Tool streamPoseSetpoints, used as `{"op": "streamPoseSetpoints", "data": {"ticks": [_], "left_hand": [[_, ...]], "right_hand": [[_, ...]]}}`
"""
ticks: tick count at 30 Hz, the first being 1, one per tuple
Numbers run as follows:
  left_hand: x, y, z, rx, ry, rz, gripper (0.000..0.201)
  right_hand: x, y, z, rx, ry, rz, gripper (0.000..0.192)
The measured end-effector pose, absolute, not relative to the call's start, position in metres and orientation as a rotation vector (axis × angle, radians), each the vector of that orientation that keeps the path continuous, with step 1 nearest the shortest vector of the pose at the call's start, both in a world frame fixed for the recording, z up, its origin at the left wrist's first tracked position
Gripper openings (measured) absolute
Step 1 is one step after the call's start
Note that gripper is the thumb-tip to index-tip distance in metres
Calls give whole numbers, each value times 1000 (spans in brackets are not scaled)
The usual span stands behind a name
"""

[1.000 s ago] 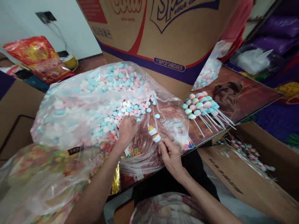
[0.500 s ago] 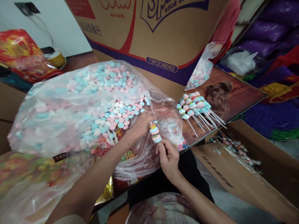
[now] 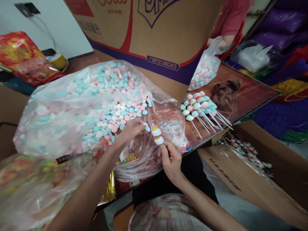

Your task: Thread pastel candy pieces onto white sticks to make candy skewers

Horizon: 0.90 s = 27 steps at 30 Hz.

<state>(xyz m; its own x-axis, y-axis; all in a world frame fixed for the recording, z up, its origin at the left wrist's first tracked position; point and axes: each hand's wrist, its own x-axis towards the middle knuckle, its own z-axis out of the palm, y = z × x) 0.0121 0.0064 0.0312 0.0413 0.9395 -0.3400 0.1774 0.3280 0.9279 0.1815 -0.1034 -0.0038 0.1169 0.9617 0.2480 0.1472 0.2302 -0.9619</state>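
My right hand (image 3: 169, 158) pinches the lower end of a candy stick (image 3: 157, 135), upright, with several pastel discs threaded on it. My left hand (image 3: 131, 129) holds a blue candy disc (image 3: 146, 126) at its fingertips, just left of the stick's top. Both hands are over the open mouth of a large clear plastic bag (image 3: 72, 106) full of pink, blue and white candy discs. A pile of finished candy sticks (image 3: 199, 107) lies on the table to the right.
A big cardboard box (image 3: 154, 38) stands behind the bag. Another person in a red top (image 3: 231, 19) handles a smaller candy bag (image 3: 204, 72) at the far right. A brown cloth (image 3: 226, 94) lies by the sticks. An open carton (image 3: 252, 163) sits low on the right.
My left hand drew out of the loose candies with a blue disc and brought it beside the stick's top. My right hand kept the stick upright and raised it slightly.
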Motion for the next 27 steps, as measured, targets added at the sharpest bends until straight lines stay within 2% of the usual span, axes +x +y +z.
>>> {"op": "streamPoseSetpoints", "data": {"ticks": [5, 11, 24, 27], "left_hand": [[-9, -13, 28, 1245, 1554, 735, 30], [-15, -18, 42, 1215, 1488, 712, 41], [2, -13, 8, 1751, 1525, 644, 9], [5, -24, 3, 1901, 1559, 709, 16]], "right_hand": [[182, -103, -3, -1173, -1314, 891, 28], [181, -104, -5, -1170, -1327, 893, 27], [180, -103, -10, -1204, -1366, 919, 29], [180, -101, -8, -1234, -1369, 978, 31]]}}
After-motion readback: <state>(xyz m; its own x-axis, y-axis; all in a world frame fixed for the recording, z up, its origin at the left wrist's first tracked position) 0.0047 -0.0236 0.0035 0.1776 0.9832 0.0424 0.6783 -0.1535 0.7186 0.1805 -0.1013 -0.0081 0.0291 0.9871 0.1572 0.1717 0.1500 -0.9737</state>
